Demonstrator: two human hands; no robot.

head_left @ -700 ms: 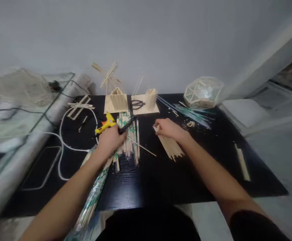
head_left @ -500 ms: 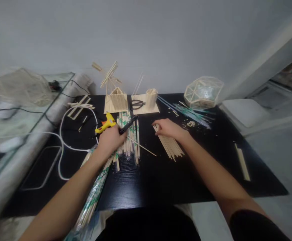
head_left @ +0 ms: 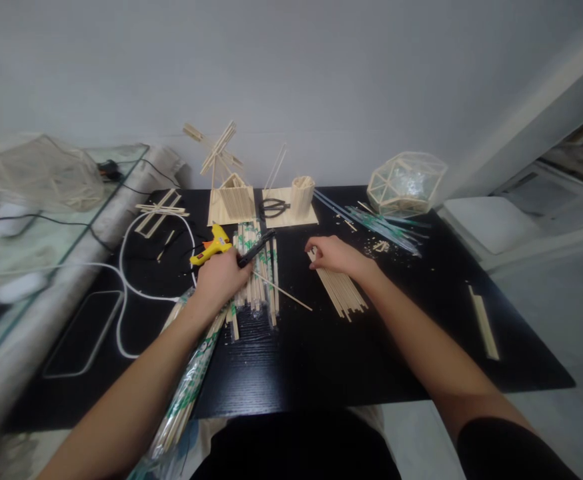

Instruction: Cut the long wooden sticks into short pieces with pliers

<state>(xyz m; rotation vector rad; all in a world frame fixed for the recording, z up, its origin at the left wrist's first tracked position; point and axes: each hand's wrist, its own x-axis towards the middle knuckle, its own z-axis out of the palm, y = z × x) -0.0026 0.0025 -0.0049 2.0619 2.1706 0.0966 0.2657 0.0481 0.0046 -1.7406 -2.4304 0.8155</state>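
Note:
My left hand is closed around a slim black tool like a marker or cutter; its exact kind is unclear. Just beyond those fingers lies a yellow glue gun. Packs of wooden sticks in green-printed plastic lie beside and below this hand, and a single thin stick slants out to the right. Over on the right, my right hand curls its fingers and thumb on the far end of a flat row of wooden sticks, whose near ends are uneven.
At the back stand a stick windmill model, a round stick cup and black-handled scissors. A faceted frame, plastic wrappers and scraps are back right. A white cable loops at left; short sticks lie far right.
Both hands keep nearly the same place and hold. The view is sharper now, and my right hand has shifted only very slightly.

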